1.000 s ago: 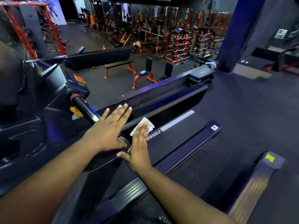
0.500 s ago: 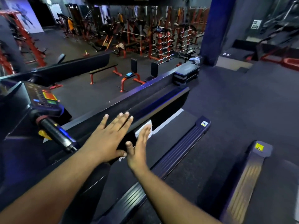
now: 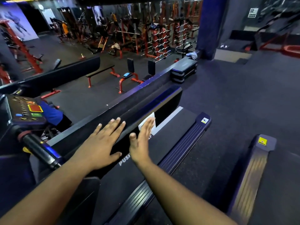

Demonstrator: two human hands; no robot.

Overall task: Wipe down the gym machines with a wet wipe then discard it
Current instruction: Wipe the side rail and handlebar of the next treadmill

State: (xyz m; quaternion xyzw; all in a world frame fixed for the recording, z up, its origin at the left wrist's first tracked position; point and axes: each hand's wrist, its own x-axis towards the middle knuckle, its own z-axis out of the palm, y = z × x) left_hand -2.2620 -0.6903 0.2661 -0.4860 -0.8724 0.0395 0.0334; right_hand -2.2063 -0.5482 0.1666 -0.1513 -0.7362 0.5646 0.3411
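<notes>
White wipe (image 3: 148, 123) lies pressed under the straight fingers of our right hand (image 3: 142, 140), against the inner side of the treadmill's black rail (image 3: 146, 104). Nothing is gripped; the hand is flat and pushes the wipe along. Our left hand (image 3: 102, 143) rests flat and spread on top of the rail, steadying us. To wipe well, we would keep the whole palm bearing evenly so the wipe does not bunch or slip out, and run long overlapping strokes toward the rail's far end. Console (image 3: 24, 111) sits at left.
</notes>
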